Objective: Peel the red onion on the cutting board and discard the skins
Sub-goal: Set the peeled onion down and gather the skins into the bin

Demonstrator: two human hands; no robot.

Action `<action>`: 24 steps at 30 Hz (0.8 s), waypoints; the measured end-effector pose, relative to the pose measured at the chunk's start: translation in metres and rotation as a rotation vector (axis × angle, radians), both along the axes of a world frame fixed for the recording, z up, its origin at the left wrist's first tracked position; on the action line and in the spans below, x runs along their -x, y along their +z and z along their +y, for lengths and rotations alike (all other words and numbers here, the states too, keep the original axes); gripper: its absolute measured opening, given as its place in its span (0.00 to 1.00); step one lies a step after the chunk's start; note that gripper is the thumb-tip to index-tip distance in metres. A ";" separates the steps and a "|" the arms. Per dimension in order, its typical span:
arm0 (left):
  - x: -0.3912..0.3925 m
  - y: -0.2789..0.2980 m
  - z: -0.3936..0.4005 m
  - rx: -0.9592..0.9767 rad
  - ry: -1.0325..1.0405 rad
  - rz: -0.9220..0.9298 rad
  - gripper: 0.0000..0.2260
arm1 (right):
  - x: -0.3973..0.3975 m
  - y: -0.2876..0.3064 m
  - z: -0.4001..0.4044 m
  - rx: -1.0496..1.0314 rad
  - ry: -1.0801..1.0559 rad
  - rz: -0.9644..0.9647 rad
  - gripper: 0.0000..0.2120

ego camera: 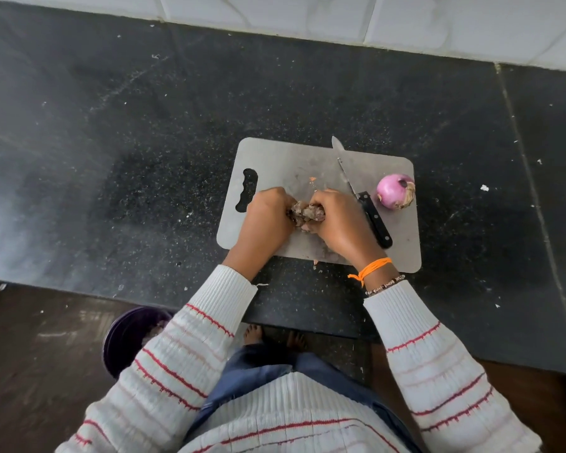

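A peeled red onion (395, 191), pink and shiny, rests at the right edge of the grey cutting board (281, 158). Over the board's middle, my left hand (266, 217) and my right hand (337, 220) press together around a crumpled bunch of dry brownish onion skins (306, 213). Both hands curl their fingers onto the bunch from either side. A few small skin scraps (312, 180) lie on the board and just off its near edge.
A black-handled knife (363, 197) lies on the board between my right hand and the onion, its tip past the far edge. The board sits on a dark speckled counter (144, 142). A purple bin (128, 338) stands on the floor at my left.
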State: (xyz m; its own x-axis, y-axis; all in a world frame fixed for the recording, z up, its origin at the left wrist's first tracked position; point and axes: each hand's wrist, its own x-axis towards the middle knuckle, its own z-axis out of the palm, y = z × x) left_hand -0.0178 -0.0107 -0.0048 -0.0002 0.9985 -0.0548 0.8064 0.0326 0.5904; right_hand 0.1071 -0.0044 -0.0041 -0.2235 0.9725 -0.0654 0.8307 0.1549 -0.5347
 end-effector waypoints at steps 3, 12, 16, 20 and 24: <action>0.006 0.006 -0.010 -0.033 0.068 -0.032 0.04 | 0.004 0.006 -0.003 0.001 0.042 0.032 0.06; 0.064 0.013 -0.062 -0.048 0.336 -0.034 0.02 | 0.061 0.019 -0.021 0.027 0.286 0.124 0.05; 0.105 0.021 -0.103 -0.101 0.436 -0.034 0.04 | 0.109 0.024 -0.042 0.037 0.430 0.175 0.05; 0.150 0.024 -0.154 -0.143 0.590 -0.049 0.04 | 0.169 0.018 -0.069 0.033 0.589 0.194 0.02; 0.199 0.009 -0.203 -0.128 0.742 -0.046 0.06 | 0.234 -0.001 -0.104 0.040 0.727 0.181 0.03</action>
State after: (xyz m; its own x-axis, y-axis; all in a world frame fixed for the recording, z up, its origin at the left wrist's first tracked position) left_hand -0.2166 -0.2132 0.0045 -0.6758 0.7357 0.0454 0.5740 0.4866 0.6586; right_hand -0.1270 -0.1083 -0.0051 -0.8194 0.5732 0.0010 0.4251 0.6088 -0.6698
